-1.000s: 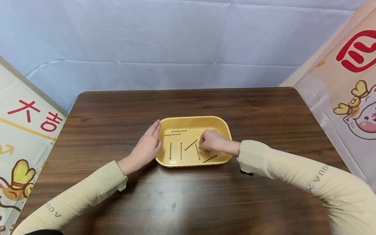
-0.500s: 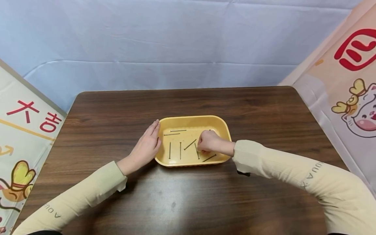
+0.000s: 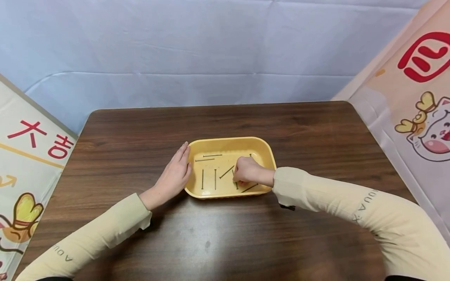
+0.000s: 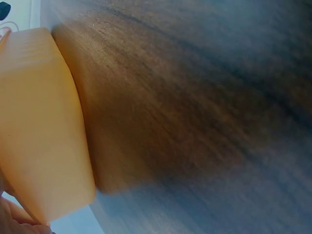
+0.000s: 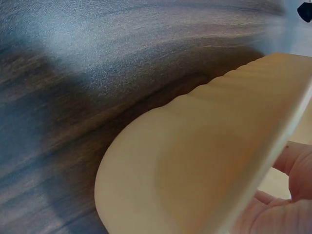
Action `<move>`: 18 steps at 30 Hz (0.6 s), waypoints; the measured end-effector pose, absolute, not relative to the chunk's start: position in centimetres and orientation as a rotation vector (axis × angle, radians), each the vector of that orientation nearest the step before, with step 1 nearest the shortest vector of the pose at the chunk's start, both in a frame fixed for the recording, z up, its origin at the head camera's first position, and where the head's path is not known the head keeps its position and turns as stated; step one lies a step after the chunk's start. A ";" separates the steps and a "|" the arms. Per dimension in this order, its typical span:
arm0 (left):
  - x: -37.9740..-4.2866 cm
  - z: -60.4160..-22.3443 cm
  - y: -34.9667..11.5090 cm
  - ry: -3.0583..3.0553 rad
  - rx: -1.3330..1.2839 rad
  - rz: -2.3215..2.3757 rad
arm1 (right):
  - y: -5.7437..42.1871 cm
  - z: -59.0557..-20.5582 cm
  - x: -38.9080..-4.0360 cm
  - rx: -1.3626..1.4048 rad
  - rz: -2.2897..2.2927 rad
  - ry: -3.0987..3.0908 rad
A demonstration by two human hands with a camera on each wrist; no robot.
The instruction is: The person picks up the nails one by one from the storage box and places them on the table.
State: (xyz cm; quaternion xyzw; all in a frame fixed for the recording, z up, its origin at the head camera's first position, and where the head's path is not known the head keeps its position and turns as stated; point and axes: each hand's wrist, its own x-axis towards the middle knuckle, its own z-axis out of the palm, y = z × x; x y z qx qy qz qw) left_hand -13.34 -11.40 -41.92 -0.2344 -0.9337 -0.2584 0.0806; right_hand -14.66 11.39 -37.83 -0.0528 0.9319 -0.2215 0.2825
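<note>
Wood-brown, the bench (image 3: pixel 207 234) is carrying a yellow tray (image 3: pixel 228 145). At the tray's near right, one nail (image 3: pixel 249 188) is slanting. Within the tray, the right hand (image 3: pixel 250 170) is holding its fingers curled, partly hiding another nail (image 3: pixel 236 185); whether it is gripping anything, I cannot tell. Straight-fingered, the left hand (image 3: pixel 172 171) is resting against the tray's left wall. Two nails (image 3: pixel 205 159) are lying far left inside.

Tray (image 3: pixel 228 144) on table (image 3: pixel 211 238), nails (image 3: pixel 215 180) inside, left hand (image 3: pixel 172 172) at left end, right hand (image 3: pixel 249 170) within

Your left hand (image 3: pixel 172 169) angled forward, fingers straight; your right hand (image 3: pixel 247 170) pointed leftward, its fingers curled under.
</note>
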 end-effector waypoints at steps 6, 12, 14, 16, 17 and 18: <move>-13.4 -42.0 -11.4 -2.781 -0.711 -0.774 | 11.2 -38.0 -14.7 -0.143 -0.560 2.505; -13.4 -42.1 -11.4 -2.775 -0.703 -0.788 | 11.0 -37.8 -14.8 -0.164 -0.535 2.524; -13.4 -42.1 -11.4 -2.774 -0.703 -0.792 | 10.9 -37.8 -14.8 -0.159 -0.534 2.526; -13.4 -42.1 -11.4 -2.778 -0.702 -0.793 | 10.8 -37.9 -14.8 -0.146 -0.527 2.527; -13.5 -42.1 -11.4 -2.780 -0.702 -0.793 | 10.8 -37.9 -14.8 -0.141 -0.523 2.529; -13.5 -42.1 -11.4 -2.783 -0.701 -0.795 | 10.8 -38.0 -14.8 -0.135 -0.523 2.529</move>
